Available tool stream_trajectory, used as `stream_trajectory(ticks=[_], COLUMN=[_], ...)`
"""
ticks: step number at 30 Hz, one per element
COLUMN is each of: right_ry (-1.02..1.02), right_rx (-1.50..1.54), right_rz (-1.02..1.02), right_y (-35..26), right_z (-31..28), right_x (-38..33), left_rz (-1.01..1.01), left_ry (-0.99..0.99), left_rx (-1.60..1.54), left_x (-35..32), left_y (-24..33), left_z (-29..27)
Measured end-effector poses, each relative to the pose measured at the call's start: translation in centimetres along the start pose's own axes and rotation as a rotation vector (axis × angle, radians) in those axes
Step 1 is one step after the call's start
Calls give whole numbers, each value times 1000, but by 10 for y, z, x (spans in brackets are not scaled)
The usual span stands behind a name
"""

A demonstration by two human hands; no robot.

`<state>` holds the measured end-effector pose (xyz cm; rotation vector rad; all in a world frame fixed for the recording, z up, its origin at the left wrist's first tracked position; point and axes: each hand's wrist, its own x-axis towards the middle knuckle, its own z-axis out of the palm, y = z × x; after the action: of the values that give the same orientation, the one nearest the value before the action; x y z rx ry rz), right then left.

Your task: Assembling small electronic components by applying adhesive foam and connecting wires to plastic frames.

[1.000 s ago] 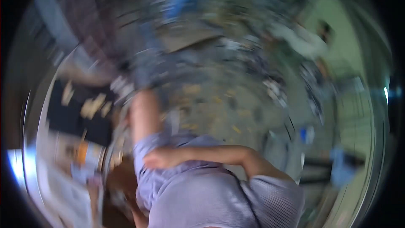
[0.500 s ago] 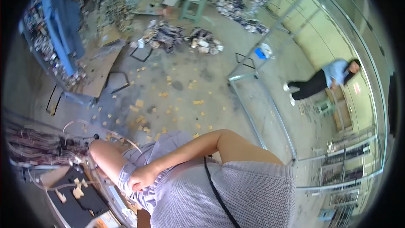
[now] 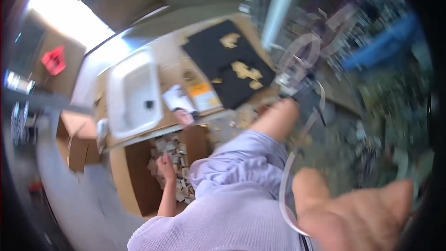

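Observation:
My left hand (image 3: 166,167) reaches down into a cardboard box (image 3: 121,176) beside my left leg. Its fingers look bunched together over small pale blocks (image 3: 182,192); what they hold, if anything, is too blurred to make out. On the other side, my right hand (image 3: 360,216) is large and smeared, close to the camera at the lower right, so its fingers do not read clearly. A pale tube (image 3: 284,190) curves past its near side. Several yellowish pieces (image 3: 246,71) lie on a black mat (image 3: 211,51) on the table ahead.
A white plastic tray (image 3: 114,107) and printed sheets (image 3: 202,94) sit on the cardboard-covered table. Tangled tubes and a machine (image 3: 295,76) stand at its right. Another open carton (image 3: 83,151) is on the floor at left; a red sign (image 3: 54,60) is behind.
The view has swung far to the left, from the open floor to the table and box. My left hand now shows in the box; my right hand no longer rests at my lap.

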<state>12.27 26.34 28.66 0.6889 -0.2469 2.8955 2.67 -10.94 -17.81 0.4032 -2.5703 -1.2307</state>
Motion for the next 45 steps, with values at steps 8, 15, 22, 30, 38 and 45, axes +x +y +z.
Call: stream_trajectory(ticks=[8, 15, 22, 30, 38, 45], right_ry=[-35, 40, -76, -120, -436, -547], right_rx=[1, -1598, -1694, -1716, -2011, -2073], right_rz=[-124, 275, 336, 293, 37, 138], right_y=[-39, 54, 89, 105, 103, 102], right_z=[-71, -204, -218, -207, -218, -216], right_x=[-41, -12, -23, -26, -34, -34], left_rz=[-498, -187, 170, 261, 222, 302], left_ry=[-140, -358, -301, -263, -332, -276], left_rx=[-929, -735, -460, -435, -449, -425], left_x=[-42, -34, -42, -43, -47, -51], left_y=[166, 253, 270, 274, 272, 263], left_z=[-22, -41, -46, -41, -37, -32])
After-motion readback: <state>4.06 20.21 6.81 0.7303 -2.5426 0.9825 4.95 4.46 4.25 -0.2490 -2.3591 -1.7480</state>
